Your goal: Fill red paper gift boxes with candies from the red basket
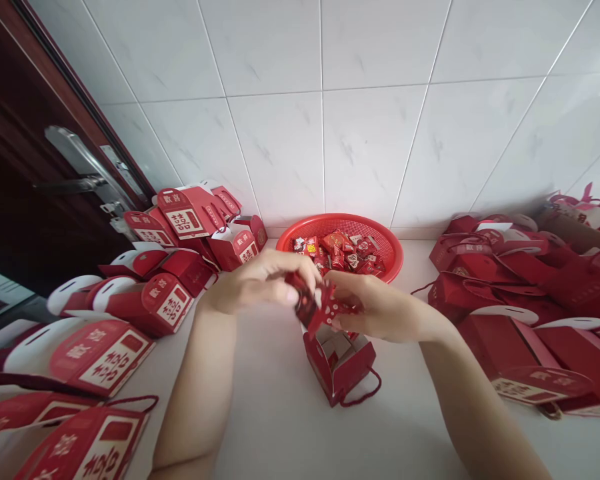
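My left hand [270, 280] is closed around a dark red wrapped candy [305, 297], a little blurred by motion. Close beside it, my right hand [380, 303] grips a red candy packet with white dots [335, 310]. Both hands are over an open red gift box [343, 367], which has its top flaps up and a dark red cord handle looping out at the right. Behind the hands stands a round red plastic basket [396, 250] with several wrapped candies [337, 243] in it. My hands hide the basket's front edge and part of the box.
Red gift boxes [173, 303] with white flaps line the left side, some stacked at the back. More red boxes [525, 353] crowd the right side. A white tiled wall [370, 140] closes off the back. At the far left is a dark door with a metal handle [75, 183].
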{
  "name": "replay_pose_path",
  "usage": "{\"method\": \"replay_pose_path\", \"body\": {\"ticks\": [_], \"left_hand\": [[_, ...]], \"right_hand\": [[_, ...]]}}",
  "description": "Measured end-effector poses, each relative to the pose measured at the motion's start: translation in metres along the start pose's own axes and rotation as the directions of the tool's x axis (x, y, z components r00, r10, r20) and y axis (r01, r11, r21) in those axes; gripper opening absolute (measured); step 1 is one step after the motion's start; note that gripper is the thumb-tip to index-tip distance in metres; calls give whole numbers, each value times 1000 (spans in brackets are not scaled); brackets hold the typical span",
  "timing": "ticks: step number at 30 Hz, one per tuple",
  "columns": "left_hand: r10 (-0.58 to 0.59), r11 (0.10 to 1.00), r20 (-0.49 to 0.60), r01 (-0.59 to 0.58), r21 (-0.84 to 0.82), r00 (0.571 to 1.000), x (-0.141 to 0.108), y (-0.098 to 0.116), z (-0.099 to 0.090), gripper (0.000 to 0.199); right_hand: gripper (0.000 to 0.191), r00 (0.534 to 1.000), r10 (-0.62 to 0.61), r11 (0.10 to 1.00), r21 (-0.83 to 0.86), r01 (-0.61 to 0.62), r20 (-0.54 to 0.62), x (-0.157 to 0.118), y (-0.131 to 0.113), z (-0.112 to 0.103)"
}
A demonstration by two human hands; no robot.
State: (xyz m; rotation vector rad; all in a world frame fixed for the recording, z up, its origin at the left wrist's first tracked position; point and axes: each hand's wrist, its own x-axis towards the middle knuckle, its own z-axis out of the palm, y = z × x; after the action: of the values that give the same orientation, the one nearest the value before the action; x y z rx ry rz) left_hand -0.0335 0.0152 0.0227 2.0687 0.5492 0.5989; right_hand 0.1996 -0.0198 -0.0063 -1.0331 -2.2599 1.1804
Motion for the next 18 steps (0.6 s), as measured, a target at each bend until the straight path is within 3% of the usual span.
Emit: {"method": "replay_pose_path", "body": {"ticks": [3, 7, 10, 13, 18], "left_hand": [[39, 999, 362, -39, -6, 931, 2, 2, 3, 13], [-5, 1000, 538, 1, 8, 843, 11, 5, 12, 13], [-84, 996, 599, 61, 59, 796, 16, 6, 16, 13], [-103, 995, 608, 76, 71, 787, 17, 7, 18, 14], [-86, 996, 609, 63, 59, 789, 14, 6, 17, 19]], "right_hand": [[19, 996, -14, 996, -86, 21, 83, 3, 0, 4], [25, 996, 20, 988, -154, -7, 84, 2, -1, 7], [23, 997, 68, 968, -245, -56, 40, 0, -3, 8], [21, 992, 128, 921, -372, -113, 17, -3, -3, 9], [18, 988, 130, 864, -498, -74, 79, -3, 1, 11]]}}
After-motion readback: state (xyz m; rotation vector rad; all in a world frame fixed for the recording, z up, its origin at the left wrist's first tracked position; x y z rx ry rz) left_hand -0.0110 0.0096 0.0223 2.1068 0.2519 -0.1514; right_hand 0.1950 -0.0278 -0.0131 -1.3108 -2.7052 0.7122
